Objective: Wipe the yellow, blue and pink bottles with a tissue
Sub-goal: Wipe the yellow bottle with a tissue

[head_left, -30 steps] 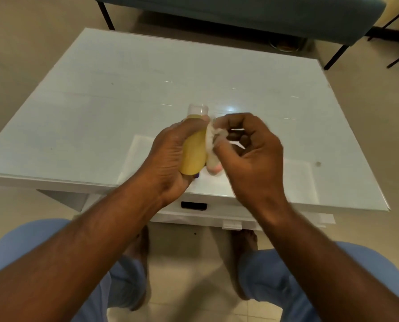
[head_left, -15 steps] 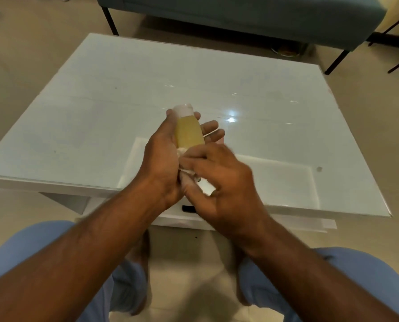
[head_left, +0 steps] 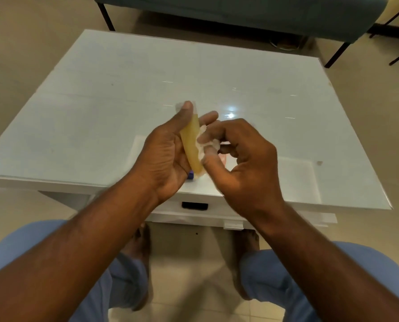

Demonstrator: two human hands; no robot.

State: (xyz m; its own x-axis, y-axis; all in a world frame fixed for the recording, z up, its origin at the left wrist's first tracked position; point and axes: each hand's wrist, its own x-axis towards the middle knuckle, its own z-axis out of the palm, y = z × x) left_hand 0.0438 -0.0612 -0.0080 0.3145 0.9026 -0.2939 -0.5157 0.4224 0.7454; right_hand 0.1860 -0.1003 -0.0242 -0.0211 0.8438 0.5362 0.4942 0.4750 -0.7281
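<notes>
The yellow bottle (head_left: 192,147) is held above the near part of the white counter (head_left: 101,108), tilted with its clear cap (head_left: 179,105) pointing away and slightly left. It is gripped by the left hand (head_left: 164,159): the thumb is laid along the upper side up to the cap, and the fingers are curled round from behind, their tips seen past the bottle's right edge. A crumpled white tissue (head_left: 205,144) is pinched in the right hand (head_left: 242,163) between thumb and curled fingers and is pressed against the right side of the bottle. The right hand is blurred, so the exact lie of its fingers cannot be told.

Just below the bottle's lower end, a small patch of blue (head_left: 190,175) is seen on the counter at the heel of the left hand; it is mostly hidden, and whether it is the blue bottle cannot be told. A pale pink patch (head_left: 222,157) is glimpsed behind the right hand's fingers, too hidden to identify.

A dark drawer handle (head_left: 195,205) is set in the counter's front edge. Beyond the counter, a teal bench (head_left: 240,12) on dark legs is seen. Blue trousers (head_left: 368,263) and bare feet on a tiled floor (head_left: 193,287) are seen below.
</notes>
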